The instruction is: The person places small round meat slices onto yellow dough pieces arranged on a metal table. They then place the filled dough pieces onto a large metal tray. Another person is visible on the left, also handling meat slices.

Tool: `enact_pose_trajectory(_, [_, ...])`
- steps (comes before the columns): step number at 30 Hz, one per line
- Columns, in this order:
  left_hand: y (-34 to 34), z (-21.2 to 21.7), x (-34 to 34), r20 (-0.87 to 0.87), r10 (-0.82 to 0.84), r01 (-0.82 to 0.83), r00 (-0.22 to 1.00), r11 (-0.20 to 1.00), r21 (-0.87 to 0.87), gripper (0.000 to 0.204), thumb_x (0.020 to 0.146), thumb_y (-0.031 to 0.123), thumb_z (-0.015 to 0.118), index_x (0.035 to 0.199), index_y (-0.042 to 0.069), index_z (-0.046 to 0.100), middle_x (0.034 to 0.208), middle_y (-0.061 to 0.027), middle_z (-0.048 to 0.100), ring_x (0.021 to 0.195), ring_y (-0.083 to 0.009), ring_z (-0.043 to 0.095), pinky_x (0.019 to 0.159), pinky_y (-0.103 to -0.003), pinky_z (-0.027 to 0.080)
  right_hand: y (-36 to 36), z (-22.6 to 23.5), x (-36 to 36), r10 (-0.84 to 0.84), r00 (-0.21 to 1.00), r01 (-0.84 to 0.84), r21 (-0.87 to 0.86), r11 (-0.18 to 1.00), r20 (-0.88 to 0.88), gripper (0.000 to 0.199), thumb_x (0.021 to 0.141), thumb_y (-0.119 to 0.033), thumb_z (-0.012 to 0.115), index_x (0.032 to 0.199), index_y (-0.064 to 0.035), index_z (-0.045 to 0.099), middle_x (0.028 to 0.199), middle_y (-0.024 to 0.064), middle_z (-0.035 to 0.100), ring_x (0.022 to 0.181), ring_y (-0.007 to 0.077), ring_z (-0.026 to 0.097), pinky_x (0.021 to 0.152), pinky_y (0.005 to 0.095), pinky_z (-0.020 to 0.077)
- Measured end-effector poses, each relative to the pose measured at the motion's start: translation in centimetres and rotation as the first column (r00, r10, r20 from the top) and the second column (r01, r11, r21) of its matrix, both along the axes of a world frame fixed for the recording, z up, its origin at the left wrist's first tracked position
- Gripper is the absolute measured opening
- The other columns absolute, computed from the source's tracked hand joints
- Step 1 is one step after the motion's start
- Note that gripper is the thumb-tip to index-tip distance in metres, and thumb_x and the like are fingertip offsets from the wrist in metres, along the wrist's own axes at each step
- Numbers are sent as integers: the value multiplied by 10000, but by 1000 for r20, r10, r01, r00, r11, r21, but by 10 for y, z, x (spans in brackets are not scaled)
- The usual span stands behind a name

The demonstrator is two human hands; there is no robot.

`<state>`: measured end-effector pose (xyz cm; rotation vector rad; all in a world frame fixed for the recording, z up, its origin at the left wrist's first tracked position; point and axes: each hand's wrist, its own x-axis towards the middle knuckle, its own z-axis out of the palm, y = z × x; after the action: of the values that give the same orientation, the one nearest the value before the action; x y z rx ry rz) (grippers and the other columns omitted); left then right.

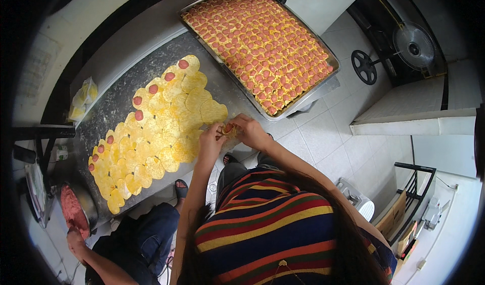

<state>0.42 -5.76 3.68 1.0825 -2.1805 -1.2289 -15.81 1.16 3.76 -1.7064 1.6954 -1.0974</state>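
My left hand (212, 139) and my right hand (251, 132) meet at the near right edge of the dark worktop. Between their closed fingertips is a small open-topped dumpling (229, 129), a yellow wrapper gathered round pink filling. Fingers partly cover it. Just left of my hands, round yellow dumpling wrappers (166, 121) lie overlapping in a wide sheet. Along the sheet's far and left edge, several wrappers carry a ball of pink meat filling (153, 88). Beyond my hands a large metal tray (275, 117) holds dense rows of open-topped dumplings (257, 42).
A co-worker's hand (76, 242) is at a metal bowl of pink ground meat (75, 212) at lower left. A plastic bag with yellow contents (83, 99) sits by the wall. The floury worktop (113, 95) runs left. A fan (414, 41) stands far right.
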Motion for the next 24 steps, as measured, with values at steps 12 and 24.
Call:
enact_pose_trajectory(12, [-1, -1, -2, 34, 0, 3, 999, 998, -65, 344, 696, -49, 679, 1019, 25, 588, 881, -165, 644, 793, -271, 660, 699, -350, 508, 2, -3, 3, -112, 993, 113, 14, 993, -42, 275, 662, 21, 624, 929, -40, 598, 882, 124, 593, 855, 337, 592, 721, 392, 499])
enact_pose_trajectory(24, [2, 6, 3, 63, 9, -8, 998, 1000, -16, 313, 733, -43, 645, 1039, -5, 588, 907, -194, 657, 856, -273, 669, 730, -338, 518, -2, 9, 12, 6, 993, -5, 14, 1000, -122, 322, 698, -48, 652, 1013, -54, 590, 936, 139, 577, 855, 333, 588, 726, 397, 487])
